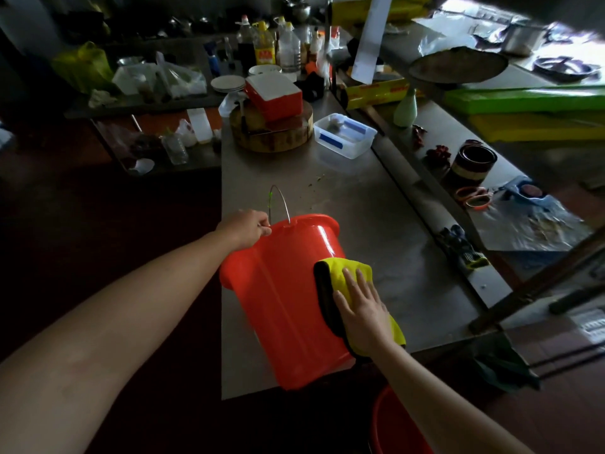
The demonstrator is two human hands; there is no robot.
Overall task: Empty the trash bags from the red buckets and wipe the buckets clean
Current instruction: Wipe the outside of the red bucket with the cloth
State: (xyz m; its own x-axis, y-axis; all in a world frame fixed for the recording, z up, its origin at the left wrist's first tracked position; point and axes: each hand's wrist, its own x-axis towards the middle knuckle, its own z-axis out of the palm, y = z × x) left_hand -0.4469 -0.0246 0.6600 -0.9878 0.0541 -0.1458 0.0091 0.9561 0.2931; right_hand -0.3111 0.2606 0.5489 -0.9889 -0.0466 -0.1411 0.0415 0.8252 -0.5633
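On a steel tabletop (pixel 376 224) in a dim, cluttered kitchen, a red bucket (pixel 284 290) lies tilted on its side, its mouth facing away from the camera and its base hanging over the near edge. The person's left hand (pixel 244 227) grips the bucket's rim with curled fingers, right where the wire handle (pixel 281 198) joins it; the handle arcs up beyond the rim. The right hand (pixel 363 309) lies flat, fingers straight and spread, pressing a yellow cloth (pixel 355 267) with a dark edge against the bucket's outer wall. Of the two hands, only the left grasps anything.

A second red bucket (pixel 393 427) shows partly at the bottom of the frame, below the tabletop's edge. Farther back on the tabletop sit a clear plastic container (pixel 343 136) with blue clips and a round wooden chopping block (pixel 271 139), which carries a red-and-white box (pixel 273 96). Behind them stand plates (pixel 227 83) and a cluster of bottles (pixel 263 44). To the right, on an adjoining surface, lie orange-handled scissors (pixel 474 196) and a pair of dark gloves (pixel 461 247).
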